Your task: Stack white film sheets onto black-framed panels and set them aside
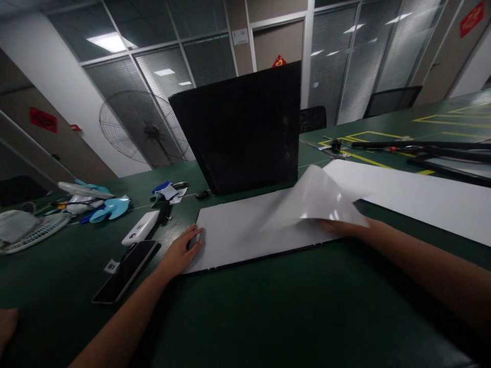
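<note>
A flat panel with a white face [230, 230] and dark edges lies on the green table. My left hand [183, 250] rests on its left end, fingers apart and nothing held. Over the panel's right part, a thin translucent sheet [314, 197] is lifted and curled. My right hand [341, 228] is at the sheet's lower right edge, its fingers mostly hidden beneath the sheet. Behind the panel stands a large black panel [249, 133], tilted back. To the right lies a long white sheet [414, 194], partly behind the lifted one.
Left on the table [245, 317] are a phone [126, 272], a white device [141, 228], a black mouse [201, 194] and blue fan-like items [111, 208]. Black bars [422, 148] lie at the right. Another person's hand [7, 323] shows at the lower left.
</note>
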`<move>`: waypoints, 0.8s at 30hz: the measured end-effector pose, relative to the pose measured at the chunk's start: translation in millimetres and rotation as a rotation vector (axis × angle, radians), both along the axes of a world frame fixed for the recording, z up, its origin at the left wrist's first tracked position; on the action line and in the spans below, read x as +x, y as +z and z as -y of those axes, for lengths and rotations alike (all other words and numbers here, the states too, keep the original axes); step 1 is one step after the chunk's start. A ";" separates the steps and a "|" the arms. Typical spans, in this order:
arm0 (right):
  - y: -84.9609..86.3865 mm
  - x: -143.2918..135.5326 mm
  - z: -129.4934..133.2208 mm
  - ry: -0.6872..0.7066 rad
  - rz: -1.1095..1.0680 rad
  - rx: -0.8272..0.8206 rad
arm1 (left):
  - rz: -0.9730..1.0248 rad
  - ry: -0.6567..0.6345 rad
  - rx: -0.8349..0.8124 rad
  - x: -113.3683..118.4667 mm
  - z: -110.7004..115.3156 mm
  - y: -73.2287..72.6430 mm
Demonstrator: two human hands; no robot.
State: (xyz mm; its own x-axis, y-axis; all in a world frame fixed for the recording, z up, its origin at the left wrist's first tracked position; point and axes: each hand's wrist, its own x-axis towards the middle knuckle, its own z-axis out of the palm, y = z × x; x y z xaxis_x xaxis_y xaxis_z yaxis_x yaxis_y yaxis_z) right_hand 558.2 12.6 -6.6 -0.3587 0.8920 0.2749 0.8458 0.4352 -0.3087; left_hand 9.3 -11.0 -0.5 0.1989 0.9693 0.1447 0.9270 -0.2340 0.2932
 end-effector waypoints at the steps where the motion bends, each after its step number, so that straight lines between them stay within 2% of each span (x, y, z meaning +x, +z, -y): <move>1: 2.1 -5.8 1.8 0.128 0.040 -0.035 | -0.004 0.003 -0.007 0.6 0.3 0.5; 3: 9.1 -14.6 5.1 0.347 0.088 -0.060 | -0.009 0.004 -0.017 1.7 0.7 1.4; 5: 17.5 -18.8 8.4 0.450 0.110 -0.038 | -0.013 0.001 -0.020 2.3 1.0 2.2; 9: 28.9 -20.3 15.5 0.491 0.121 -0.019 | -0.005 0.000 -0.019 2.7 1.1 3.0; 14: 30.3 -25.7 20.2 0.555 0.087 -0.044 | -0.015 0.001 -0.005 2.5 0.3 2.1; 16: 28.0 -25.5 17.8 0.452 0.075 -0.020 | -0.016 0.002 -0.005 2.5 0.2 1.5; 21: 13.8 -8.0 2.7 -0.150 0.196 0.145 | -0.015 0.014 -0.014 2.6 0.7 0.9; 24: 3.3 5.0 -3.2 -0.300 0.289 0.099 | -0.017 0.021 -0.017 2.7 1.1 1.4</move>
State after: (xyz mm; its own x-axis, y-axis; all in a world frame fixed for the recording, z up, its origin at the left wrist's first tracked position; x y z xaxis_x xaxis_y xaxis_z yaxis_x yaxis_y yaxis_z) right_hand 563.2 15.8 -3.3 -0.1626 0.9428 0.2911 0.9849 0.1727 -0.0092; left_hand 12.0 -12.1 0.9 0.1810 0.9755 0.1252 0.9365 -0.2099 0.2809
